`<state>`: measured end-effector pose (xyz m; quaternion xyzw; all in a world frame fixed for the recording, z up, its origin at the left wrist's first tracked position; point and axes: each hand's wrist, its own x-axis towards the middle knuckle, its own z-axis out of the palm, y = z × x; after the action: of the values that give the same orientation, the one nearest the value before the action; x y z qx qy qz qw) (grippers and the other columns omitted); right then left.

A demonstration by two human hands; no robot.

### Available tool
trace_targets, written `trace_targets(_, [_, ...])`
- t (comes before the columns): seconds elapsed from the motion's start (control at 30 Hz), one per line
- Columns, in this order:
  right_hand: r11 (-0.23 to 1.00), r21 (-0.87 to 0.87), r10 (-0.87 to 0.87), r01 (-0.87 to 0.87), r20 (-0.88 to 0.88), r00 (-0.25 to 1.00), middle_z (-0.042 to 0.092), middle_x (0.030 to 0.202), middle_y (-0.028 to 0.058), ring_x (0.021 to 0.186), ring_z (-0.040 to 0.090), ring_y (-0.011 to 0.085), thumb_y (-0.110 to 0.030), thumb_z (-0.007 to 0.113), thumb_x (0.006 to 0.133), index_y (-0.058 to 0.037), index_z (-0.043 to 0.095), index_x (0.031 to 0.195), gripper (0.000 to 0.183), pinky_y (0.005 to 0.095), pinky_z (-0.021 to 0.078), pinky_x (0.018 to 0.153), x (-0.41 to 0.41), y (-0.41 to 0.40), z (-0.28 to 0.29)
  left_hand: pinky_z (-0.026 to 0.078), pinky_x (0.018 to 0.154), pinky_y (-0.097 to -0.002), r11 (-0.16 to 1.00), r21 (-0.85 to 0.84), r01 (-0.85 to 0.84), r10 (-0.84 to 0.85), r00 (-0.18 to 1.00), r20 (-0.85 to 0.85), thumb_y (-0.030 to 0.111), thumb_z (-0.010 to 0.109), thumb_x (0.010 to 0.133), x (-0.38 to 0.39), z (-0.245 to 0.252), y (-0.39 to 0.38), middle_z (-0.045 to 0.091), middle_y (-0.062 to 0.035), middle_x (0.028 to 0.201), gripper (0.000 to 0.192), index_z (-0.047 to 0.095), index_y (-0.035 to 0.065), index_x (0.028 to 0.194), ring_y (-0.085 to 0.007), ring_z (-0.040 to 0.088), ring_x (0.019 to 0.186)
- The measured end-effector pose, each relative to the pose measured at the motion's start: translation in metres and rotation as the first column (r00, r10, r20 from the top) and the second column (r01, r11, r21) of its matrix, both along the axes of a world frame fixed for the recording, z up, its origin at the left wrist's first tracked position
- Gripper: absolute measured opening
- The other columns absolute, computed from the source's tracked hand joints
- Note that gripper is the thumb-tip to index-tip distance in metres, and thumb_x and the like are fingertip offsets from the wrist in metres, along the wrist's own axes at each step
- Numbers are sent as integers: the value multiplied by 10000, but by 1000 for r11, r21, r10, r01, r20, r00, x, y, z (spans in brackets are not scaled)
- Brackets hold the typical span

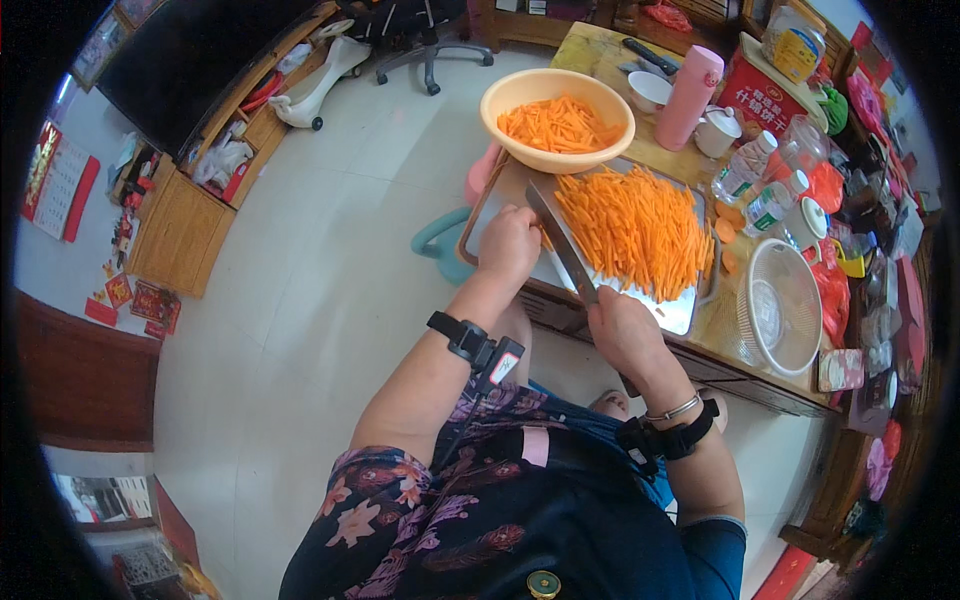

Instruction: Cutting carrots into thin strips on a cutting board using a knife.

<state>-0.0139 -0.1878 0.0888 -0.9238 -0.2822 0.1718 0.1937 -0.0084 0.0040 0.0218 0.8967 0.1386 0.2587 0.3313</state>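
My right hand (626, 330) is closed round the handle of a kitchen knife (561, 244), whose long blade points away from me over a metal-edged cutting board (486, 225). At the board's left side, my left hand (511, 244) has its fingers curled beside the blade; whether it pinches a piece of carrot is hidden. A large heap of carrot strips (637, 229) covers the middle and right of the board. Beyond them, an orange plastic basin (499, 97) holds more carrot strips (559, 124) and overlaps the board's far edge.
Right of the board are a white mesh strainer (780, 307), carrot pieces (726, 229), plastic bottles (766, 206) and a lidded white mug (718, 133). A pink flask (690, 97), a white bowl (649, 91) and another knife (649, 56) lie farther back. A teal plastic stool (446, 251) stands left.
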Motion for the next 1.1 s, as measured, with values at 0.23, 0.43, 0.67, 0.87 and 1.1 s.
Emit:
trace_targets(0.23, [997,-47,56,-55,21,998,612,766,265,773,613,405,-129,462,841,28,561,815,187,477,478,712,3,6,1,454,744,-445,999,44,25,-23,998,-60,45,562,733,3,-2,5,595,-184,818,79,613,-8,763,-373,571,804])
trace_targets(0.43, [993,-70,93,-90,42,995,613,772,267,767,616,407,-133,459,839,25,572,827,194,488,478,711,23,25,-11,456,745,-439,998,18,56,-54,996,-68,34,561,733,6,-2,9,596,-189,824,65,605,-10,750,-375,571,811])
trace_targets(0.67, [997,-16,72,-71,116,991,619,790,268,778,617,412,-156,463,849,23,566,846,206,489,481,726,31,28,-13,454,748,-443,999,4,32,-32,999,-32,28,550,747,7,-5,7,596,-200,827,70,594,-11,784,-380,570,820])
trace_targets(0.87, [997,-55,60,-55,95,994,618,772,267,775,617,410,-164,478,846,23,562,855,204,490,482,715,18,20,0,448,756,-455,1000,-8,18,-18,999,-44,18,532,749,9,-9,9,589,-217,858,83,576,-15,811,-395,558,846])
trace_targets(1.1, [992,4,128,-129,71,989,613,767,268,765,610,415,-157,484,841,28,572,831,205,486,483,703,26,11,-5,453,745,-448,997,60,45,-43,999,-30,1,521,754,4,-8,6,579,-202,844,91,579,-11,823,-388,558,842])
